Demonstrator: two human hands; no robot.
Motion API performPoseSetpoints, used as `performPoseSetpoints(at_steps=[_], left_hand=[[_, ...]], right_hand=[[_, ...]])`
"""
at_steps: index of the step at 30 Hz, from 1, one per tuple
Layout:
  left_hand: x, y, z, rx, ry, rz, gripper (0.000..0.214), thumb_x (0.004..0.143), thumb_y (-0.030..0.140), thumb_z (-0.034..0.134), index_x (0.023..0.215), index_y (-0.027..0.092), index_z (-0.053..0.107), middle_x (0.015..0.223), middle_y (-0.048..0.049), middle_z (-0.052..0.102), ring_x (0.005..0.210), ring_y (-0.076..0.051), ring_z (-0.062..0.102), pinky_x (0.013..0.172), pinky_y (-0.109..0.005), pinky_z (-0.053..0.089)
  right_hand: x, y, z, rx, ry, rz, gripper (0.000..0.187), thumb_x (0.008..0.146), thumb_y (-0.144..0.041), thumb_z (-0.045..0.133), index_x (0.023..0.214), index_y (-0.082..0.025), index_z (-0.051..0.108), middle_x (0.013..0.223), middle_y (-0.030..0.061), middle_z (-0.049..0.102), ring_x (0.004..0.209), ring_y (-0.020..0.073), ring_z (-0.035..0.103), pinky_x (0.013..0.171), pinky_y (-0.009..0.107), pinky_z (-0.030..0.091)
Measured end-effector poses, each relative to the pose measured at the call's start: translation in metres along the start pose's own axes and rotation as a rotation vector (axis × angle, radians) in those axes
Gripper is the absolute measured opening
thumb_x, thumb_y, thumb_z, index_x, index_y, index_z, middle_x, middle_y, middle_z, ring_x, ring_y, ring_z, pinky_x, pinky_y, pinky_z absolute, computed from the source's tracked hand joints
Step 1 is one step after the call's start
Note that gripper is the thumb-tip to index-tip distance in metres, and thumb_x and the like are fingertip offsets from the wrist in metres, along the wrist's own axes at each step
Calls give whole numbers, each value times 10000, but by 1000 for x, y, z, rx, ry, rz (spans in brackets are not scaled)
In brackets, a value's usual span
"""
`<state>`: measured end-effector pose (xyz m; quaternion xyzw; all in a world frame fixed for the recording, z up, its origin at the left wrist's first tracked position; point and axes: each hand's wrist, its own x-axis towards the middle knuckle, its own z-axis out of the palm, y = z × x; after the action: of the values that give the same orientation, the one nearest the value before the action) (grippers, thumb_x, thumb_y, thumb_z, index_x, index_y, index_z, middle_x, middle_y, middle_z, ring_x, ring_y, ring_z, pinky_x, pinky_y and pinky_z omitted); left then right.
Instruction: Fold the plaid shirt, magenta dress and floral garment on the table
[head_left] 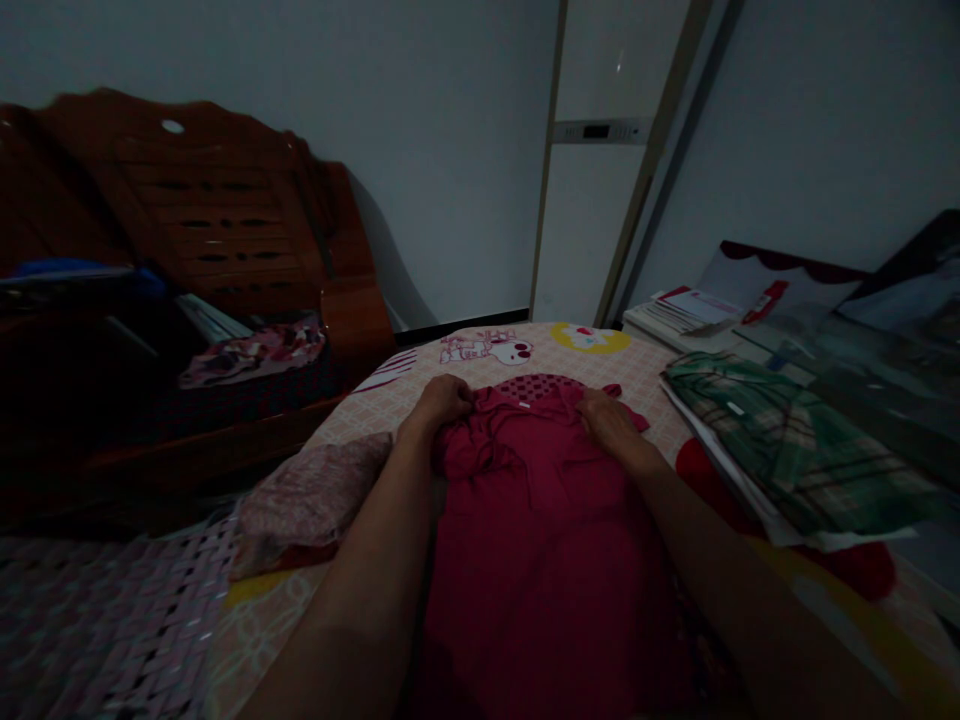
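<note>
We have a deep pink garment point(540, 570) spread on the surface point(397, 385), crumpled beside our left grip point(442, 402), its top edge pinched in our right grip point(606, 420), a white label point(524, 404) between both grips, smoother cloth nearer us.

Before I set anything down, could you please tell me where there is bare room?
Bare: the printed cover beyond the pink garment, and between the right hand and the green plaid cloth. Crowded: the middle, under the garment.

Garment point(544, 560) on tablecloth point(641, 372) — bench point(217, 225) left, papers point(699, 310) right.
</note>
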<state>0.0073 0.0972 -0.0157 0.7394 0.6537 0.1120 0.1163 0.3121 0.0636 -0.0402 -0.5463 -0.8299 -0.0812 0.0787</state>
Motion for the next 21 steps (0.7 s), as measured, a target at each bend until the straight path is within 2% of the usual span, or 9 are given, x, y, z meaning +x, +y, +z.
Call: performPoseSetpoints(at_steps=[6, 10, 15, 18, 21], left_hand=[[-1, 6, 1, 62, 32, -42, 229, 729, 210, 663, 912, 172, 796, 926, -86, 767, 907, -209, 680, 812, -231, 480], [-2, 6, -5, 36, 38, -78, 221, 734, 210, 667, 908, 173, 797, 897, -77, 770, 873, -200, 682, 776, -221, 484], [-2, 4, -13, 24, 109, -83, 213, 737, 193, 665, 903, 160, 794, 878, -89, 765, 852, -209, 690, 798, -238, 497], [-1, 4, -15, 7, 141, -53, 264, 737, 161, 649, 962, 165, 787, 901, -82, 766, 860, -206, 694, 825, -245, 500], [-1, 4, -15, -1, 115, -44, 296, 740, 147, 644, 997, 177, 786, 904, -72, 769, 864, -202, 696, 837, -246, 500]], right_hand=[[-2, 0, -4, -4, -15, 36, 219, 886, -67, 470, 876, -130, 680, 980, 146, 665, 913, 230, 599, 795, 320, 450], [-2, 6, 0, 7, 36, 27, 214, 861, -55, 485, 877, -138, 681, 968, 124, 658, 900, 211, 588, 804, 308, 446], [-1, 11, 5, -21, 61, 19, 231, 873, -46, 479, 872, -146, 688, 984, 128, 644, 946, 223, 567, 816, 306, 440], [-1, 14, 5, -36, 55, 32, 241, 885, -45, 470, 865, -140, 691, 996, 153, 634, 975, 251, 558, 822, 328, 437], [-2, 17, 5, -38, 19, 59, 253, 899, -50, 453, 883, -123, 695, 999, 173, 626, 969, 265, 562, 792, 339, 437]])
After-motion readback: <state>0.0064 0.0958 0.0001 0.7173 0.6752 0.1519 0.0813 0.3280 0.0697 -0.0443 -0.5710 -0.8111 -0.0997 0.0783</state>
